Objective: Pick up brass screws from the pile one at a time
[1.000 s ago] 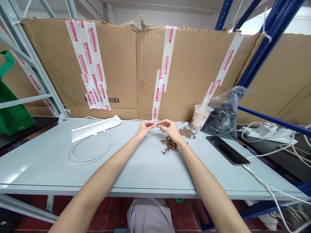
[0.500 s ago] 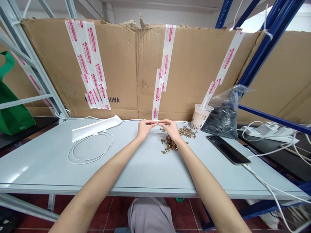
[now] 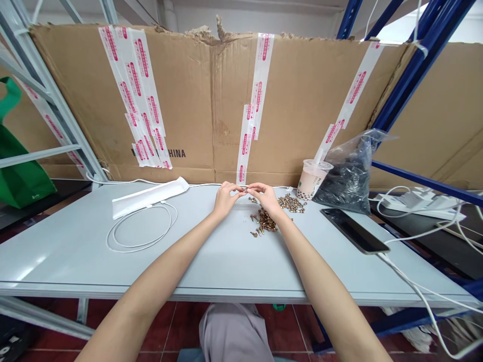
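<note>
**Screw in a double pinch, two heaps close by**

Head view: a small brass-coloured screw is held just above the far part of the tabletop, near the foot of the taped cardboard wall. The left hand grips one end between thumb and forefinger. The right hand grips the other end the same way, and its other fingers are curled in. The piece is too small to tell whether it is one part or two being fitted together.

Under the right wrist lies the near heap of the same brass pieces, with a few strays at its edge. The far heap lies apart from it, just in front of a plastic cup of milky drink. A dark bag stands to the right of the cup.

Judging by the split, one heap is handled stock and the other is waiting, but nothing shows which is which. Both hold many pieces, so the work looks to be somewhere in the middle.

Farther right a phone lies face up with a cord plugged in. On the left are a coiled white cable and a flat white packet, both well away from the hands.
</note>
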A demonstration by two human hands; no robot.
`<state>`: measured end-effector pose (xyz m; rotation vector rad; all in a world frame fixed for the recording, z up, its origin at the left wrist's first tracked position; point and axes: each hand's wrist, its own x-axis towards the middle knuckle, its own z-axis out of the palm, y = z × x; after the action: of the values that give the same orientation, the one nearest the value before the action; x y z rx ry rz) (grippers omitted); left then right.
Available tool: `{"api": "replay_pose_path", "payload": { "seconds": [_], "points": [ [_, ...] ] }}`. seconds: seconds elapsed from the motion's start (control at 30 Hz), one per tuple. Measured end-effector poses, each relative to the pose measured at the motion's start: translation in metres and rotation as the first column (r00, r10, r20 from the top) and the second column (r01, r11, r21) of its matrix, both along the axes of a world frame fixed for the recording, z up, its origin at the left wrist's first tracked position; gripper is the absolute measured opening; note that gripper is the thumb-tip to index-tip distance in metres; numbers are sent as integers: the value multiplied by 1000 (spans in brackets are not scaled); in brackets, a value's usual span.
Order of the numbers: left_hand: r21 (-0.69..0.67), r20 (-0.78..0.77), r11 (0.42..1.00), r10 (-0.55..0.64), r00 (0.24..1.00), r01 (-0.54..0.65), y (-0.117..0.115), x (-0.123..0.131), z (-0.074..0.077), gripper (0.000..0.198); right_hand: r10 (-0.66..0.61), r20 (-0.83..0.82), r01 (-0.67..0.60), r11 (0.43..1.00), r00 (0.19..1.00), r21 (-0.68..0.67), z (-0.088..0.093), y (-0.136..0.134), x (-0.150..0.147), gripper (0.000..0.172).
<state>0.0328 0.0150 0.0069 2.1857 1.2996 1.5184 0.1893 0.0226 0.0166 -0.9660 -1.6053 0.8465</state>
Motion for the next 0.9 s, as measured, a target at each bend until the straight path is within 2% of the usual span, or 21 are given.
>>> {"api": "replay_pose_path", "payload": {
  "seconds": [0.13,0.27,0.47,0.6,0.7,0.8,0.9],
  "points": [
    [17,16,1000,19,1000,-19,-1,-2,2,20,-4,2,4,1000,1000,4,1,-1,-2,23],
    [15,22,1000,25,999,-25,-1,-4,4,19,-2,20,2,1000,1000,-3,4,-5,-3,23],
    [109,-61,994,-23,998,30,0,-5,3,18,54,-13,-55,998,998,-15,3,-5,-3,26],
    [142,-156,990,3,988,20,0,-7,1,19,125,-34,-126,991,992,-41,-5,1,0,26],
    [144,-227,990,25,973,8,0,-8,-1,22,162,42,-161,986,986,-31,-9,5,1,25],
    [139,-232,990,57,971,-25,-1,-7,-2,23,172,179,-182,983,969,40,-9,2,2,24],
    [167,-222,984,98,970,-61,-2,-6,-3,23,109,354,-165,977,929,132,-3,-6,1,27]
  ]
}}
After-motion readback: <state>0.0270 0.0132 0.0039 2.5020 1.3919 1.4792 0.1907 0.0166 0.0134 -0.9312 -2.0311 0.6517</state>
